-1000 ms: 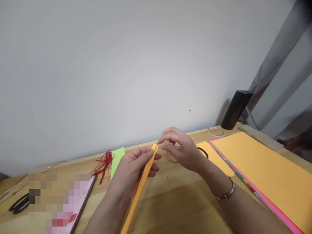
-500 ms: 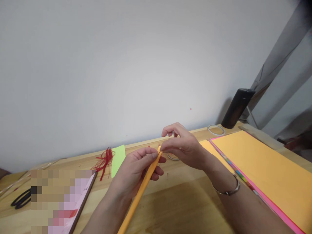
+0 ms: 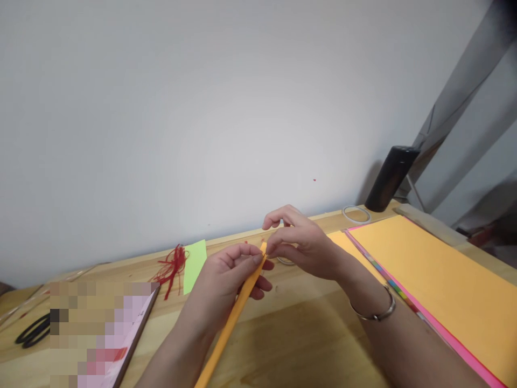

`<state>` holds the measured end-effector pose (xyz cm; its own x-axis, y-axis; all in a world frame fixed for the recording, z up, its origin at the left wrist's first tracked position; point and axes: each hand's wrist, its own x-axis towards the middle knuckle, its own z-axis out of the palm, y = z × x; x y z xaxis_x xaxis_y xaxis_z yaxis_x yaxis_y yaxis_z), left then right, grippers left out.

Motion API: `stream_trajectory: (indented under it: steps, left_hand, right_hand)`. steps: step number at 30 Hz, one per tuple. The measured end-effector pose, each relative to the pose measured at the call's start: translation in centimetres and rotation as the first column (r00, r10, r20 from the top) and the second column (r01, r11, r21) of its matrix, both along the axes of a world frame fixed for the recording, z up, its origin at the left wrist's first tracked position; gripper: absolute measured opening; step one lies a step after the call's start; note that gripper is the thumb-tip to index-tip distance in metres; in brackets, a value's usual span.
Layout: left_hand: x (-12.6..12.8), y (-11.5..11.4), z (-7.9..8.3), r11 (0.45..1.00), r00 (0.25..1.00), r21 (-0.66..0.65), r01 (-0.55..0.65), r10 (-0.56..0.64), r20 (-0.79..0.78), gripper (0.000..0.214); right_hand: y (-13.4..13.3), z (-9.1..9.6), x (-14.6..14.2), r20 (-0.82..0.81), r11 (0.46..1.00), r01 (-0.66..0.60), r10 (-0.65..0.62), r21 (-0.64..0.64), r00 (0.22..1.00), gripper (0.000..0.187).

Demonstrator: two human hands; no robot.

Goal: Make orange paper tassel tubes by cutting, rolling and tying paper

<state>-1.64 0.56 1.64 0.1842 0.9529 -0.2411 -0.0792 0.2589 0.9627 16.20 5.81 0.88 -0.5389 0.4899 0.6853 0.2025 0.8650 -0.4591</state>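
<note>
My left hand [image 3: 232, 277] pinches a long folded strip of orange paper [image 3: 232, 320] near its upper end, thumb on top and fingers beneath. The strip slants down toward me and leaves the bottom of the view. Right at the strip's tip, the fingers of my right hand [image 3: 305, 242] close in a pinch, with the index finger curled above. A thin dark line crosses the paper there, perhaps a thread. What lies between the right fingertips is too small to make out.
Red thread [image 3: 173, 267] lies beside a light green paper [image 3: 195, 264]. Black-handled scissors [image 3: 34, 330] and a partly blurred pink-and-white board [image 3: 135, 323] are at left. Orange sheets [image 3: 436, 280], a tape ring [image 3: 356, 214] and a black bottle [image 3: 390, 180] stand right.
The right hand has shifted very slightly left at the strip's tip, and a dark line shows more clearly there. The left hand keeps its hold.
</note>
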Motion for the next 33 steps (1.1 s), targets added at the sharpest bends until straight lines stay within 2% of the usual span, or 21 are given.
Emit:
stream_trajectory:
  steps: [5,8,10,13,23,29,33]
  left_hand:
    - [0.7,-0.4,0.6,0.996,0.993,0.045,-0.080,0.084,-0.085,0.019]
    - [1.0,-0.6,0.8,0.993,0.988,0.049,-0.110,0.114,-0.100,0.019]
    - [1.0,-0.7,0.9,0.992,0.987,0.047,-0.114,0.119,-0.104,0.019]
    - [0.9,-0.6,0.8,0.994,0.989,0.044,-0.104,0.108,-0.097,0.018]
    - [0.9,-0.7,1.0,0.996,0.993,0.034,-0.079,0.082,-0.081,0.021]
    - [0.9,-0.7,1.1,0.996,0.992,0.030,-0.083,0.085,-0.097,0.017]
    - [1.0,-0.9,1.2,0.995,0.988,0.042,-0.094,0.098,-0.116,0.018]
  right_hand:
    - [-0.1,0.3,-0.2,-0.051,0.995,-0.059,0.055,-0.082,0.997,0.012]
    - [-0.1,0.3,-0.3,-0.081,0.987,-0.104,0.095,-0.126,0.992,0.022]
    - [0.0,0.2,-0.3,-0.085,0.984,-0.112,0.101,-0.139,0.991,0.023]
    - [0.0,0.0,-0.1,-0.070,0.988,-0.091,0.082,-0.128,0.994,0.015]
    - [-0.2,0.0,-0.1,0.035,0.999,0.012,-0.014,0.048,0.999,0.012]
    - [-0.3,0.4,-0.1,0.007,1.000,0.006,-0.005,-0.017,1.000,0.007]
    - [0.0,0.3,-0.1,-0.025,0.997,-0.025,0.023,-0.078,0.999,0.019]
